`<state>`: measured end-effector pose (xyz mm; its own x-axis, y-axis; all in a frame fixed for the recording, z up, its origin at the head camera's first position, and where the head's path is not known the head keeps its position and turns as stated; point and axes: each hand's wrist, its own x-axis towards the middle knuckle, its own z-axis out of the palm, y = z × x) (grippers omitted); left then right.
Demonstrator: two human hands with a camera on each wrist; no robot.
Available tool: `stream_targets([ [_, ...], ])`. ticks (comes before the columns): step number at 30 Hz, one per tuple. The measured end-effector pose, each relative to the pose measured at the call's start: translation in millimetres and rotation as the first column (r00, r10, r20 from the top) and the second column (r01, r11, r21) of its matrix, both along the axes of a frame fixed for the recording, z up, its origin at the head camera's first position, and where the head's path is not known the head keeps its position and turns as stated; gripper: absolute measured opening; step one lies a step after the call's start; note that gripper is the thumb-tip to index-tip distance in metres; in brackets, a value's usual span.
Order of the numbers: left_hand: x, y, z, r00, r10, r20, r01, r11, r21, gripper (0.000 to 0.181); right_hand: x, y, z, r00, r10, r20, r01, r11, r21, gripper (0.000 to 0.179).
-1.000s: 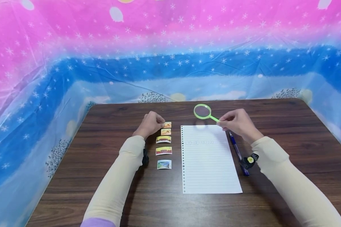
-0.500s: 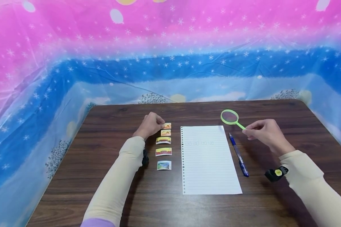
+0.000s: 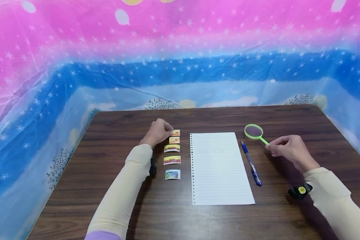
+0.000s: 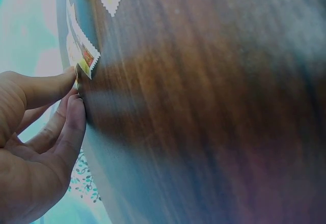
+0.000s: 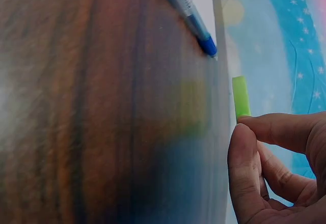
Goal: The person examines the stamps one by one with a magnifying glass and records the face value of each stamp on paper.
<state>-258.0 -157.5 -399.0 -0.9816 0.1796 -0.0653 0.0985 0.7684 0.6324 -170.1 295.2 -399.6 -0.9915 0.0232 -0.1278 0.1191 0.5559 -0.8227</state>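
My right hand (image 3: 291,150) pinches the handle end of a green-rimmed magnifying glass (image 3: 264,141) between thumb and fingers, right of the paper. In the right wrist view its green handle (image 5: 241,96) juts up from the fingertips. Far left, my left hand (image 3: 158,132) pinches the left edge of the farthest stamp (image 3: 176,133), an orange one. Below that stamp a column runs towards me: another orange stamp (image 3: 174,140), two red-and-yellow stamps (image 3: 172,160) and a blue-green landscape stamp (image 3: 172,174). Toothed stamp edges (image 4: 90,60) show beside the left thumb.
A lined, punched sheet of paper (image 3: 222,180) with faint handwritten numbers lies mid-table. Along its right side is a blue pen (image 3: 251,163). The dark wooden table (image 3: 114,121) ends at a pink and blue snowflake cloth (image 3: 180,70) behind.
My right hand has carried the magnifying glass from above the paper's top edge rightwards and nearer to me, past the pen. The left hand stays at the farthest stamp.
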Motion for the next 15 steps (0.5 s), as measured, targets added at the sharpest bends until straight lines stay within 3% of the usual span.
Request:
stream_targets([
  [15,-0.9,0.4,-0.7,1.000,-0.004,-0.009,0.004,1.000,-0.009,0.020,4.4,4,-14.6,1.000,0.014,0.010,-0.014,0.999,0.047,0.030],
])
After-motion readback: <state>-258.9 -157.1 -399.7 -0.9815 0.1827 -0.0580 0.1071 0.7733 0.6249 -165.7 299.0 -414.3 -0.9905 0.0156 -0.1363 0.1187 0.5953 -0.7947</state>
